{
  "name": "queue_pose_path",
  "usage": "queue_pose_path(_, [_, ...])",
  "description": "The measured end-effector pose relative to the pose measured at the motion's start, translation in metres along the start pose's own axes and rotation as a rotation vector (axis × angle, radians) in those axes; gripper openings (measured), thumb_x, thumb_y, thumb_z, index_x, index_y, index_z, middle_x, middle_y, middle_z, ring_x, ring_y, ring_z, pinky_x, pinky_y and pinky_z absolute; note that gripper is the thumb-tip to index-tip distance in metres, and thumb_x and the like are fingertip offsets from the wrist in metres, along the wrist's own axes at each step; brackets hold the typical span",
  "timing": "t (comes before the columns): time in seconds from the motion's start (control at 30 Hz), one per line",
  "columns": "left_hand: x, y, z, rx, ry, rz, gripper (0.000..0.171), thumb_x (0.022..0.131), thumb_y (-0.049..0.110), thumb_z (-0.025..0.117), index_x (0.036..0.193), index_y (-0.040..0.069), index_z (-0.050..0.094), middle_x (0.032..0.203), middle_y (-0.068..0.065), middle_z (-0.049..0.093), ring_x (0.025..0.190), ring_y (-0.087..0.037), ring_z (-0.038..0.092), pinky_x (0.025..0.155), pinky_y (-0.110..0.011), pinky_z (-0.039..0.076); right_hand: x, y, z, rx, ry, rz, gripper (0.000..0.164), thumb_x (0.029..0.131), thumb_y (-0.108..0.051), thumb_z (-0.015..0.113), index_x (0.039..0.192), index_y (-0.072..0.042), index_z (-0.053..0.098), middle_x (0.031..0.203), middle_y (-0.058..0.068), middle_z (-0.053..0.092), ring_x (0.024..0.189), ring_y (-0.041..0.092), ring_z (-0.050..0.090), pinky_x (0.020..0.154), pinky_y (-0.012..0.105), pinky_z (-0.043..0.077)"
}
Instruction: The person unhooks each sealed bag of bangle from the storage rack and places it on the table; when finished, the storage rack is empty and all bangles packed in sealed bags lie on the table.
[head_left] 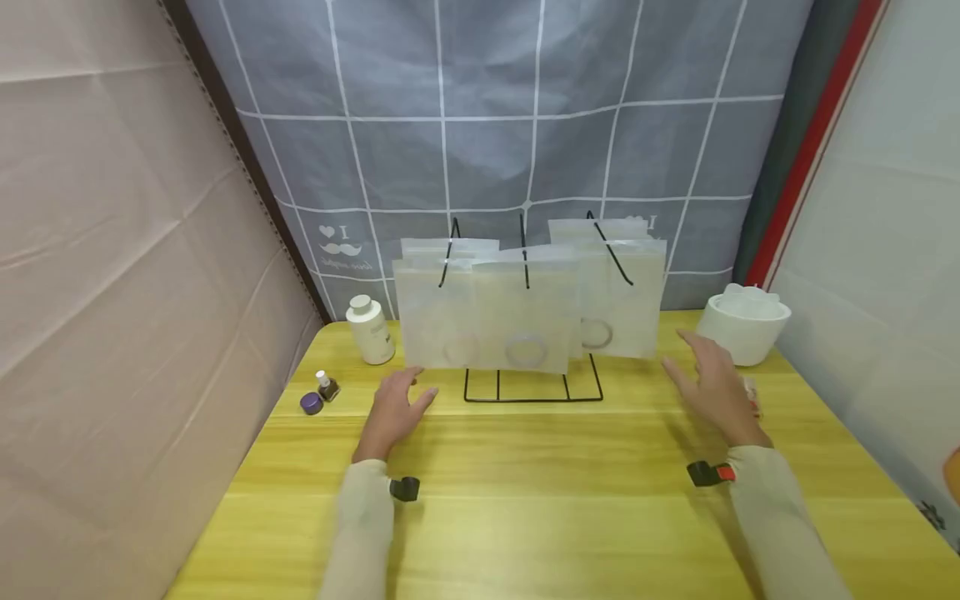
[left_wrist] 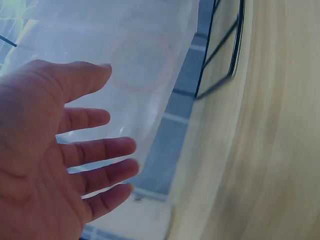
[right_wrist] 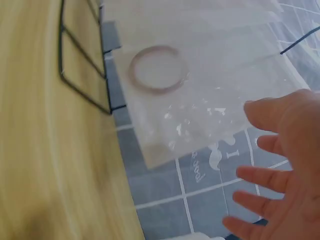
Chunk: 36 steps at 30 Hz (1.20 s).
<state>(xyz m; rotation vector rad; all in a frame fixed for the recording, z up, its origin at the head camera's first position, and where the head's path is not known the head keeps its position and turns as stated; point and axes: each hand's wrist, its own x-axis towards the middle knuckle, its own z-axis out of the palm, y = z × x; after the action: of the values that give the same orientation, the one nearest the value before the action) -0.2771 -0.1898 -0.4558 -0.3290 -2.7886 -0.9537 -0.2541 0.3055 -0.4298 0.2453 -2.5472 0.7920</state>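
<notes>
Several translucent plastic bags (head_left: 525, 308) hang from the prongs of a black wire rack (head_left: 532, 401). Round bangles show through the bags, one of them a brownish bangle (right_wrist: 159, 92) in the right wrist view. My left hand (head_left: 390, 412) hovers just in front of the lower left corner of the bags, fingers spread and holding nothing. On the other side, my right hand (head_left: 717, 390) is held near the lower right bag (head_left: 633, 292), its thumb apart from its extended fingers, with nothing in it.
Back left stands a white bottle (head_left: 371, 333); nearer are a small dark bottle with a white cap (head_left: 327, 387) and a purple round item (head_left: 311, 403). A white container (head_left: 742, 329) sits back right. Beside my right hand lies a small item (head_left: 752, 398), partly hidden. A grey gridded cloth (head_left: 487, 158) hangs behind.
</notes>
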Motion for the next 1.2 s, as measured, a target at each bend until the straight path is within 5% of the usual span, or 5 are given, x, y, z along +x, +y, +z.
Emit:
queue_pose_path(0.27, [0.026, 0.007, 0.041, -0.282, -0.136, -0.053, 0.046, 0.100, 0.025, 0.065, 0.138, 0.001, 0.058, 0.085, -0.005, 0.062, 0.069, -0.017, 0.055, 0.065, -0.034, 0.046, 0.038, -0.015, 0.004, 0.312, 0.190, -0.003, 0.038, 0.100, -0.013, 0.063, 0.135, 0.001, 0.059, 0.135, 0.019, 0.055, 0.125, 0.029, 0.050, 0.095, 0.019, 0.043])
queue_pose_path(0.43, [0.032, 0.003, 0.062, -0.305, -0.140, -0.099, 0.045, 0.098, 0.022, 0.068, 0.135, -0.002, 0.060, 0.084, -0.006, 0.062, 0.067, -0.016, 0.052, 0.062, -0.032, 0.044, 0.054, -0.027, 0.005, 0.383, 0.203, 0.003, 0.038, 0.098, -0.005, 0.063, 0.135, 0.003, 0.060, 0.136, 0.018, 0.055, 0.122, 0.009, 0.050, 0.099, 0.033, 0.049])
queue_pose_path(0.53, [0.033, 0.002, 0.070, -0.302, -0.128, -0.128, 0.044, 0.097, 0.019, 0.069, 0.135, -0.002, 0.061, 0.086, -0.008, 0.062, 0.068, -0.017, 0.051, 0.063, -0.032, 0.043, 0.057, -0.041, 0.000, 0.410, 0.203, -0.001, 0.036, 0.097, 0.000, 0.064, 0.131, 0.007, 0.061, 0.132, 0.020, 0.056, 0.115, 0.000, 0.050, 0.097, 0.029, 0.048])
queue_pose_path(0.77, [0.036, 0.009, 0.082, -0.267, -0.143, -0.162, 0.050, 0.093, 0.021, 0.074, 0.136, -0.001, 0.061, 0.086, -0.007, 0.062, 0.067, -0.016, 0.048, 0.062, -0.031, 0.041, 0.061, -0.063, -0.015, 0.439, 0.234, -0.020, 0.030, 0.096, -0.001, 0.064, 0.125, 0.008, 0.066, 0.124, 0.020, 0.062, 0.107, 0.007, 0.056, 0.092, 0.019, 0.046])
queue_pose_path(1.2, [0.038, 0.012, 0.088, -0.180, -0.074, -0.204, 0.049, 0.090, 0.023, 0.077, 0.134, 0.007, 0.066, 0.075, -0.002, 0.060, 0.061, -0.015, 0.045, 0.060, -0.031, 0.037, 0.077, -0.050, -0.006, 0.476, 0.196, -0.099, 0.026, 0.094, 0.002, 0.066, 0.119, 0.007, 0.071, 0.110, 0.000, 0.072, 0.082, 0.008, 0.057, 0.075, 0.010, 0.046])
